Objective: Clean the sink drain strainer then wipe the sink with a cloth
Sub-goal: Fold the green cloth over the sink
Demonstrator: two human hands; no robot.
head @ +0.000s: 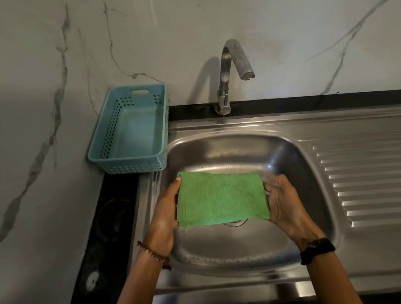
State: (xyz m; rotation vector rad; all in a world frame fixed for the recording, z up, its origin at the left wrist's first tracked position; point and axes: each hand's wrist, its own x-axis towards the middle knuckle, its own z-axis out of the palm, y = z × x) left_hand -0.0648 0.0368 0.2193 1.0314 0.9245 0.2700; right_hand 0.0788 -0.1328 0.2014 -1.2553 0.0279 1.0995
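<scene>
A green ribbed cloth (220,197) is stretched flat between both hands above the steel sink basin (229,248). My left hand (165,213) grips its left edge, thumb on top. My right hand (285,202) grips its right edge. The cloth hides most of the drain; only a sliver of the drain ring (234,222) shows under the cloth's near edge. Whether a strainer sits in the drain cannot be told.
A steel faucet (231,71) curves over the basin from the back rim. A light blue perforated plastic basket (129,131) stands left of the sink against the marble wall. The ribbed drainboard (376,173) stretches to the right. Black countertop (104,223) runs along the left.
</scene>
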